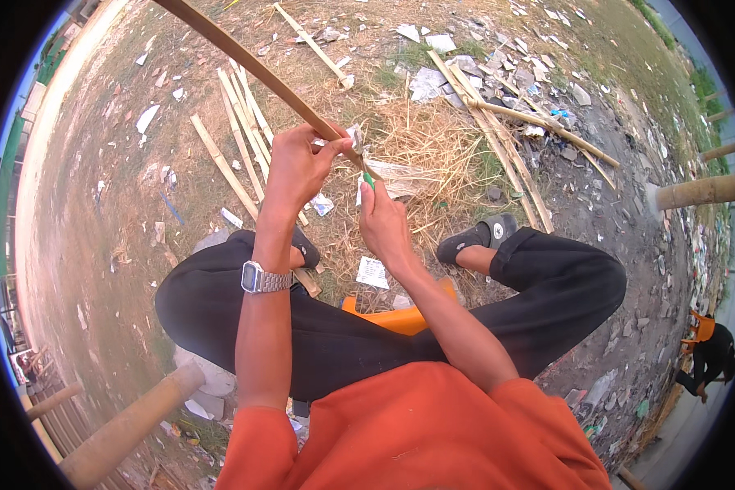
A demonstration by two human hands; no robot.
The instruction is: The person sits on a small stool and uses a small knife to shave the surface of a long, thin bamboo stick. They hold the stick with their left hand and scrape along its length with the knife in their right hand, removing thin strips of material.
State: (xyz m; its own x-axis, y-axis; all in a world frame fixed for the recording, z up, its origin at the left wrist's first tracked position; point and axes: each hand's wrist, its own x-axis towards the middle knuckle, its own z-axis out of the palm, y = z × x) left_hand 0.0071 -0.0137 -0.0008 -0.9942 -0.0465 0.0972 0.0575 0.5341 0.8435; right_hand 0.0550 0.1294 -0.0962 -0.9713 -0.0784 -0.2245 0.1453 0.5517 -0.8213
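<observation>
A long, flat brown bamboo strip (253, 65) slants from the upper left down toward the middle. My left hand (300, 166) is closed round it near its lower end, with the thumb along the strip. My right hand (386, 222) grips a small tool with a green handle (368, 180), held against the strip's lower end. The tool's blade, if any, cannot be made out. Both hands are close together above a heap of straw-like shavings (441, 135). A whitish, crumpled scrap (354, 134) shows beside the left fingers.
Split bamboo pieces lie left (224, 167) and right (498, 135) of the shavings. My legs are bent around an orange plastic seat (392, 318). Bamboo poles (702, 191) stand at both sides. Litter covers the ground. Another person (713, 355) sits at far right.
</observation>
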